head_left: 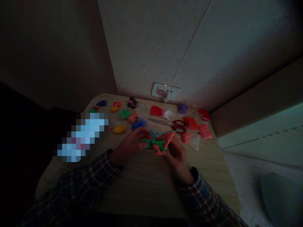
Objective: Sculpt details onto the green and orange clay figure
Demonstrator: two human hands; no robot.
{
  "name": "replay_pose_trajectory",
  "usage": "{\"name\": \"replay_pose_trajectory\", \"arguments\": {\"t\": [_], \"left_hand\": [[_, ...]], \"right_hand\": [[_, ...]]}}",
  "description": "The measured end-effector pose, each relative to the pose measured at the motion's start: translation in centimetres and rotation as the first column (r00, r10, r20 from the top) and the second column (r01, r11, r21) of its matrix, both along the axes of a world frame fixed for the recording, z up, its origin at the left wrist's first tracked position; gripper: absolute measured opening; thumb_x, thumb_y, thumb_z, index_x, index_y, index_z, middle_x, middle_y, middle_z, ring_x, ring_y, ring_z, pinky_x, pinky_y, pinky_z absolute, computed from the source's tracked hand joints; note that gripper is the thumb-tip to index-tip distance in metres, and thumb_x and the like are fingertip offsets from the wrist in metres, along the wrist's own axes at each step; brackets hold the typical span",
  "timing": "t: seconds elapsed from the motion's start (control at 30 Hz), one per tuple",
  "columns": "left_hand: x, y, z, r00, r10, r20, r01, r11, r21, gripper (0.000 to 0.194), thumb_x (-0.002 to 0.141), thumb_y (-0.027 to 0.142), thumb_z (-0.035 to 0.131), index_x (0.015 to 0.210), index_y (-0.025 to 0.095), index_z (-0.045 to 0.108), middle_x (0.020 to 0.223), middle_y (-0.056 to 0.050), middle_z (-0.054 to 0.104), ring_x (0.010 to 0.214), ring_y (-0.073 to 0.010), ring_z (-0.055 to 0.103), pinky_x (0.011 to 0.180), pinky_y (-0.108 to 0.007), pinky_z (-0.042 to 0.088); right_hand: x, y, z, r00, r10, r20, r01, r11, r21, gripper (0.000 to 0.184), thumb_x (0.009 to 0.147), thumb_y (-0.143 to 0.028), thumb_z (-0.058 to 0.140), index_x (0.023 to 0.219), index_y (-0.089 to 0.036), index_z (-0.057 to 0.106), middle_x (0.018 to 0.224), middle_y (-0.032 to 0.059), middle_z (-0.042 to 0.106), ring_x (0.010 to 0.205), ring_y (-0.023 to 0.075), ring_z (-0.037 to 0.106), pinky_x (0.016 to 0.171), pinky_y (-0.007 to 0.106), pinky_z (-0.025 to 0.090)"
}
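Between both hands, just above the front middle of the table, is a small clay figure [159, 144] with a green body and pink limb-like parts. My left hand [133, 143] pinches its green left end between thumb and fingers. At its pink right end, my right hand [175, 153] grips it, with the fingers curled behind. Thin blue tool-like sticks [153, 134] show behind the figure; I cannot tell whether a hand touches them. Beyond the hands lie a bag of blue clay [139, 124] and scissors with dark red handles [178, 126].
Bags of red [156, 110], white [168, 114], purple [182, 108], orange-red [190, 123] and pink clay [205, 131] lie across the table's back and right. Yellow [119, 129] and green clay [124, 113] sit further left. A blurred-out bright device [82, 138] is at left. A wall socket [165, 91] is behind.
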State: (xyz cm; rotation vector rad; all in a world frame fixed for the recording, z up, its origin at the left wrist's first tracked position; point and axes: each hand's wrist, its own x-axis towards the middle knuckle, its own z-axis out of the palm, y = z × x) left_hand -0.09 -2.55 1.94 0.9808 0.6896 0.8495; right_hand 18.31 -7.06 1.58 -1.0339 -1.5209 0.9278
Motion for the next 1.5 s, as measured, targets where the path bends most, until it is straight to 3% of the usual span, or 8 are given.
{"name": "replay_pose_trajectory", "arguments": {"t": [0.17,0.53,0.8,0.93,1.1,1.27,1.37,1.5], "left_hand": [[0.0,0.2,-0.4,1.000,0.003,0.016,-0.003,0.999,0.051,0.029,0.064,0.023,0.079,0.086,0.018,0.060,0.083,-0.001,0.066,0.076,-0.0153,0.060,0.069,-0.026,0.045],[0.1,0.1,-0.3,0.998,0.039,0.040,-0.040,0.999,0.030,0.034,0.062,0.019,0.082,0.090,0.018,0.063,0.084,-0.002,0.067,0.083,-0.0182,0.063,0.073,-0.028,0.049],[0.3,-0.2,-1.0,0.974,-0.063,0.217,0.108,0.973,-0.203,0.051,0.059,0.031,0.086,0.105,0.022,0.065,0.096,-0.004,0.069,0.077,-0.0201,0.067,0.064,-0.029,0.054],[0.2,-0.2,-1.1,0.984,-0.033,0.174,0.074,0.969,-0.236,0.049,0.062,0.027,0.085,0.107,0.023,0.065,0.091,-0.001,0.069,0.078,-0.0169,0.066,0.067,-0.025,0.054],[-0.3,0.3,-1.1,0.994,0.050,0.099,-0.035,0.989,-0.146,0.043,0.067,0.021,0.081,0.107,0.023,0.063,0.088,0.000,0.068,0.068,-0.0130,0.063,0.058,-0.022,0.051],[-0.6,0.6,-0.4,0.990,0.140,0.009,-0.140,0.988,-0.061,0.040,0.066,0.021,0.081,0.101,0.022,0.061,0.089,0.000,0.068,0.075,-0.0155,0.064,0.058,-0.022,0.050],[-0.5,0.5,-0.4,0.993,0.103,-0.055,-0.106,0.993,-0.045,0.041,0.065,0.023,0.082,0.099,0.020,0.060,0.091,-0.002,0.069,0.082,-0.0177,0.066,0.061,-0.022,0.050],[-0.3,0.4,-0.6,0.996,0.031,-0.089,-0.036,0.998,-0.054,0.041,0.065,0.024,0.082,0.099,0.019,0.059,0.094,-0.003,0.071,0.084,-0.0193,0.068,0.064,-0.024,0.051]], "right_hand": [[0.1,-0.1,-0.5,0.999,0.024,0.040,-0.025,0.999,0.027,0.015,0.088,-0.036,0.063,0.098,-0.026,0.067,0.100,0.0052,0.059,0.097,0.0240,0.057,0.085,0.038,0.047],[-0.1,-0.2,0.1,0.988,-0.017,0.153,-0.002,0.993,0.122,0.019,0.089,-0.038,0.060,0.102,-0.026,0.067,0.099,0.0063,0.061,0.095,0.0240,0.057,0.080,0.038,0.050],[-0.1,-1.0,-0.1,0.950,-0.153,0.272,0.036,0.920,0.391,0.037,0.090,-0.024,0.058,0.126,-0.031,0.055,0.102,0.0058,0.055,0.093,0.0232,0.057,0.076,0.038,0.053],[-0.2,-1.1,-0.5,0.916,-0.177,0.361,-0.005,0.894,0.449,0.052,0.088,-0.015,0.059,0.135,-0.034,0.048,0.103,0.0068,0.056,0.091,0.0241,0.059,0.073,0.038,0.054],[-0.2,-0.5,-0.6,0.911,-0.101,0.400,-0.066,0.921,0.383,0.053,0.089,-0.007,0.052,0.137,-0.031,0.045,0.110,0.0081,0.058,0.100,0.0228,0.059,0.081,0.037,0.054],[0.1,0.1,-0.1,0.946,-0.013,0.324,-0.069,0.968,0.240,0.033,0.094,-0.009,0.041,0.117,-0.025,0.058,0.101,0.0062,0.064,0.094,0.0202,0.061,0.080,0.035,0.052],[0.1,0.2,0.2,0.977,0.009,0.212,-0.029,0.995,0.092,0.020,0.097,-0.021,0.044,0.107,-0.023,0.061,0.095,0.0053,0.066,0.089,0.0200,0.062,0.078,0.034,0.050],[-0.1,0.3,0.1,0.997,0.045,0.059,-0.039,0.993,-0.108,0.018,0.096,-0.035,0.050,0.104,-0.022,0.061,0.095,0.0055,0.066,0.090,0.0207,0.062,0.079,0.035,0.049]]}}
